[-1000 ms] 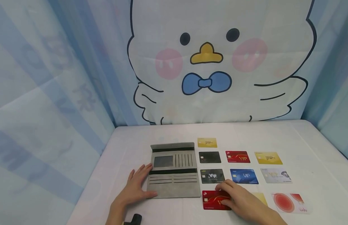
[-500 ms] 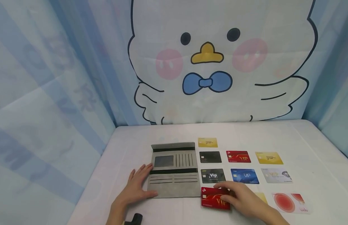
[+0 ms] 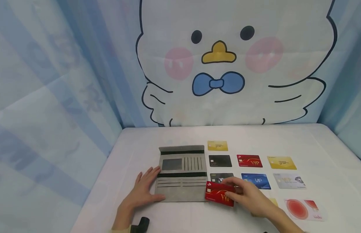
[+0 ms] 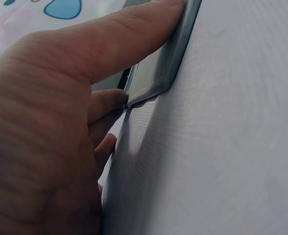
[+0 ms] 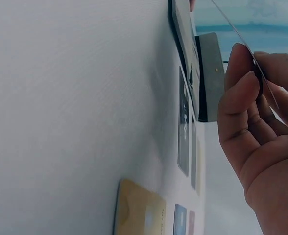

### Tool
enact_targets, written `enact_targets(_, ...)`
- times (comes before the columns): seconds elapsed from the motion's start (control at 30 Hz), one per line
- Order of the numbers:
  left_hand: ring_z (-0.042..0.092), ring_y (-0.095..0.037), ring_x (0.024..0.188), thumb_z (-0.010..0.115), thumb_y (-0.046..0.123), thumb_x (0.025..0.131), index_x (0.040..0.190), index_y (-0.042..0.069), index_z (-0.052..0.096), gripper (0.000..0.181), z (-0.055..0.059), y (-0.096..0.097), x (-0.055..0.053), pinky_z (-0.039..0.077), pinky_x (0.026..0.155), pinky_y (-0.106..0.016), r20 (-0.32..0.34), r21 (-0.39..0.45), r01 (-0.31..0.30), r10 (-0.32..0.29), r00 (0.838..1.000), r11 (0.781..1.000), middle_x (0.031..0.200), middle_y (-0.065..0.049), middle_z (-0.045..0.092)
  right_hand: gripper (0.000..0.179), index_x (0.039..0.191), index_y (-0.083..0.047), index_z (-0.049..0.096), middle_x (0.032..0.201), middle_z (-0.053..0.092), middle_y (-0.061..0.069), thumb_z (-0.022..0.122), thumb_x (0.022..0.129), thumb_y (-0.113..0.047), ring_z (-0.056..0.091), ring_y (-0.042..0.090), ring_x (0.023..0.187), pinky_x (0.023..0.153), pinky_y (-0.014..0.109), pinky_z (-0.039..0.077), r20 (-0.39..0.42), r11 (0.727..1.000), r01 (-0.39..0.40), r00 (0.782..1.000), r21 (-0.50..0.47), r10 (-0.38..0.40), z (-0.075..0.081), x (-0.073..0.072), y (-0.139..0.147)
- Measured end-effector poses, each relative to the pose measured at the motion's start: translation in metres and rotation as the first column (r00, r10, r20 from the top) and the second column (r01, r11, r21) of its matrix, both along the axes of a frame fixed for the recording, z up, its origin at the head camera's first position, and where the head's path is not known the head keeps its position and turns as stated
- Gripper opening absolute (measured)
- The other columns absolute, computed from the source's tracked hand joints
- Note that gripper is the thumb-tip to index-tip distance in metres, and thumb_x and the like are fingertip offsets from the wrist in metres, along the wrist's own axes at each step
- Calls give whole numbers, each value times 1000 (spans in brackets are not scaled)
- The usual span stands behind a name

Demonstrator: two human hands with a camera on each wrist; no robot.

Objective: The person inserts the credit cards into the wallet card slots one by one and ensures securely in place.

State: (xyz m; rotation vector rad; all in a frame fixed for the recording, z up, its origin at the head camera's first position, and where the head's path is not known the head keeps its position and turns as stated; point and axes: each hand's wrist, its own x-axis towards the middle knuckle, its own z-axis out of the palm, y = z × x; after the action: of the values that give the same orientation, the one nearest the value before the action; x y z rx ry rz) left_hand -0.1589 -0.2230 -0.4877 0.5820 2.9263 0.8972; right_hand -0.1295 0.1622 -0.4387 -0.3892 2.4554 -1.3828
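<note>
A grey card wallet [image 3: 180,194] lies unfolded on the white table, its card slots facing up. My left hand [image 3: 145,191] rests at its left edge, thumb [image 4: 129,41] on the lower panel and fingers stretched along the side. Between thumb and fingers, my right hand [image 3: 251,198] pinches a red VIP card [image 3: 215,191], lifted off the table and tilted. The card's left end overlaps the wallet's lower right edge in the head view. From the right wrist, the red card [image 5: 230,25] appears edge-on, with the wallet [image 5: 211,81] beyond.
Right of the wallet lie several cards in rows: gold [image 3: 217,146], black [image 3: 220,160], red [image 3: 249,161], another gold [image 3: 281,163], blue [image 3: 256,181], silver [image 3: 288,181] and white-red [image 3: 297,208]. A dark Vip card [image 3: 217,176] and a yellow card [image 3: 274,201] are partly covered.
My right hand has raised the red card from the table and moved it up and left toward the wallet, tilting it. The left hand stays on the wallet; the head view has shifted slightly.
</note>
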Motion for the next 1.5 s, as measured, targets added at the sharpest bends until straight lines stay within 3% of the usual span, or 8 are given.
enact_targets(0.17, 16, -27, 139, 73, 58, 67, 145, 10, 35, 99, 3, -1, 0, -2, 109, -52, 6, 0, 1, -1, 1000, 1000, 150, -3, 30, 34, 116, -15, 60, 114, 60, 6, 71, 84, -22, 60, 24, 100, 78, 29, 54, -50, 999, 35, 998, -28, -36, 1, -9, -9)
enact_targets(0.43, 15, -27, 139, 73, 59, 66, 144, 11, 35, 99, 2, -1, 0, -2, 110, -52, 19, 6, -16, 15, 1000, 1000, 150, -2, 30, 34, 116, -13, 59, 116, 60, 7, 70, 85, -19, 61, 24, 101, 79, 29, 53, -135, 998, 11, 991, -64, -20, 2, -23, -24)
enact_targets(0.73, 15, -25, 139, 73, 60, 65, 144, 11, 36, 100, -3, 0, 2, -2, 110, -51, 27, -4, -30, 30, 999, 1000, 150, -1, 30, 32, 117, -15, 59, 117, 59, 9, 68, 86, -17, 62, 26, 99, 78, 30, 54, -132, 994, -19, 991, -109, 5, 0, -30, -38)
enact_targets(1.13, 15, -26, 139, 75, 58, 66, 144, 12, 37, 98, 3, 3, 0, -2, 110, -52, 30, 6, -28, 28, 999, 1000, 149, -1, 32, 29, 114, -15, 59, 112, 60, 8, 67, 87, -14, 63, 26, 95, 78, 35, 54, -185, 993, -73, 981, -98, 54, 1, -46, -74)
enact_targets(1.5, 15, -24, 140, 74, 58, 66, 144, 16, 37, 96, 2, 2, 1, -1, 110, -53, 46, -1, -38, 38, 998, 999, 149, 0, 32, 28, 114, -17, 59, 109, 60, 4, 66, 87, -13, 62, 19, 88, 77, 35, 55, -181, 992, -105, 979, -75, 89, -7, -55, -100)
